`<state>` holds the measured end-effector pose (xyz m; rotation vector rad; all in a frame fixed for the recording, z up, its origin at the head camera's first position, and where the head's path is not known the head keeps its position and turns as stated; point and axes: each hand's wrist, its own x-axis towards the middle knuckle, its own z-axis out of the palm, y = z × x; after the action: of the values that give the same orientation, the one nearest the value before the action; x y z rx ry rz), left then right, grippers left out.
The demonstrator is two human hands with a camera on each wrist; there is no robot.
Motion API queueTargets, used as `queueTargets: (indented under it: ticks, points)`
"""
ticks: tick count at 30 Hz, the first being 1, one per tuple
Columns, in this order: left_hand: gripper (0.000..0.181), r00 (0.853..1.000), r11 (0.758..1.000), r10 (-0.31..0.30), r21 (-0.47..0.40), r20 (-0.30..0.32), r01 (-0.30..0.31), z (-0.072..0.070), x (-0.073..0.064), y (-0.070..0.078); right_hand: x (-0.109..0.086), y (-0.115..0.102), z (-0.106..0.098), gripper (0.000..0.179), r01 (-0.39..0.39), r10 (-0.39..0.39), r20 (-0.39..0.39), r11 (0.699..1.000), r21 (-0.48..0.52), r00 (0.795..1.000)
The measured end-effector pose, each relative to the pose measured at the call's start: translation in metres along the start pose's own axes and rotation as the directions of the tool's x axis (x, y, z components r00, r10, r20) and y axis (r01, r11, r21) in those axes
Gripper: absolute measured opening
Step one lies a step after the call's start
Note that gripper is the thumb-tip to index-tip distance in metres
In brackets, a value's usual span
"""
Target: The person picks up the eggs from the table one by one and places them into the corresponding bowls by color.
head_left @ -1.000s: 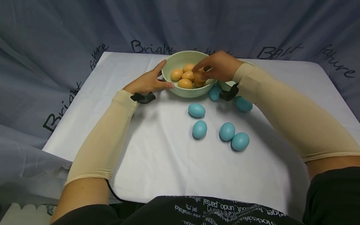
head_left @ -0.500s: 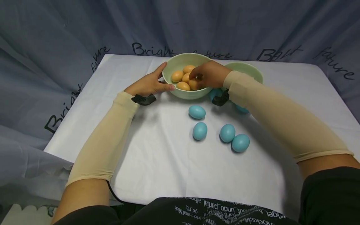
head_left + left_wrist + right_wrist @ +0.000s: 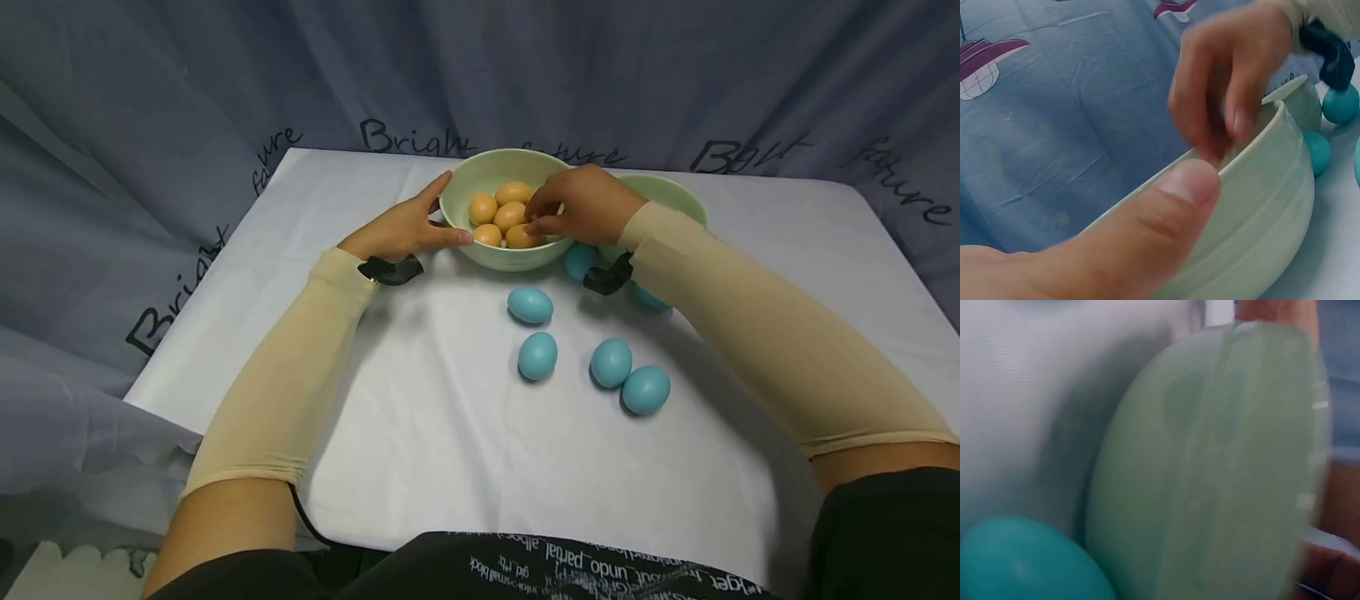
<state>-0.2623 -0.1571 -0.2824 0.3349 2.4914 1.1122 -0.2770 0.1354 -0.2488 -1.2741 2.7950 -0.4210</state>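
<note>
A pale green bowl [image 3: 510,260] stands at the back of the table with several orange eggs [image 3: 510,216] inside. My left hand [image 3: 397,229] holds it at the left side, the thumb in front near the rim and the fingers round the outer wall. Over the bowl's right side is my right hand [image 3: 588,204], fingers bent downward close to the eggs. In the left wrist view the right hand [image 3: 1235,75] is blurred, and no egg shows between its thumb and fingers. The fingertips partly hide the rightmost eggs.
A second green bowl [image 3: 667,193] stands to the right, partly behind my right wrist. Several blue eggs lie on the white cloth, including a single egg [image 3: 537,357] and a touching egg [image 3: 646,390] at the right. A grey curtain [image 3: 480,67] hangs behind the table.
My right hand, with an orange egg one second ago, went down into the bowl and has since drawn slightly right; that egg is no longer visible in its fingers. The left hand stays at the bowl.
</note>
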Motion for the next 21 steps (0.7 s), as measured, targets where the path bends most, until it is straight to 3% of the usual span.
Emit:
queueTargets:
  ticks: [2,5,10,12,16,19,21]
  points:
    - [0.111,1.000,1.000,0.008,-0.024,-0.005,-0.008,0.001,0.000,0.000,-0.012,-0.002,-0.004,0.024,0.046,-0.048,-0.075,0.999,-0.019,0.996]
    - [0.093,0.999,0.999,0.013,0.037,-0.047,-0.011,0.003,0.000,0.004,-0.033,0.000,-0.013,0.017,0.050,-0.057,-0.172,0.998,-0.043,0.983]
    - [0.066,0.986,0.991,-0.001,0.135,-0.168,0.024,0.008,0.004,0.007,-0.067,0.021,-0.028,0.019,-0.112,0.093,-0.282,0.992,-0.055,0.955]
    - [0.062,0.973,0.985,-0.004,0.169,-0.231,0.045,0.011,0.006,0.007,-0.079,0.035,-0.032,0.021,-0.185,0.164,-0.312,0.982,-0.039,0.936]
    - [0.058,0.931,0.959,0.033,0.275,-0.362,0.073,0.015,0.006,0.002,-0.102,0.063,-0.035,0.024,-0.293,0.275,-0.325,0.956,-0.005,0.905]
    - [0.057,0.898,0.936,0.089,0.345,-0.431,0.073,0.015,0.004,-0.002,-0.117,0.073,-0.031,0.027,-0.345,0.336,-0.289,0.938,0.021,0.896]
    - [0.056,0.884,0.927,0.109,0.368,-0.454,0.074,0.012,0.001,-0.004,-0.126,0.074,-0.026,0.029,-0.356,0.351,-0.268,0.934,0.030,0.897]
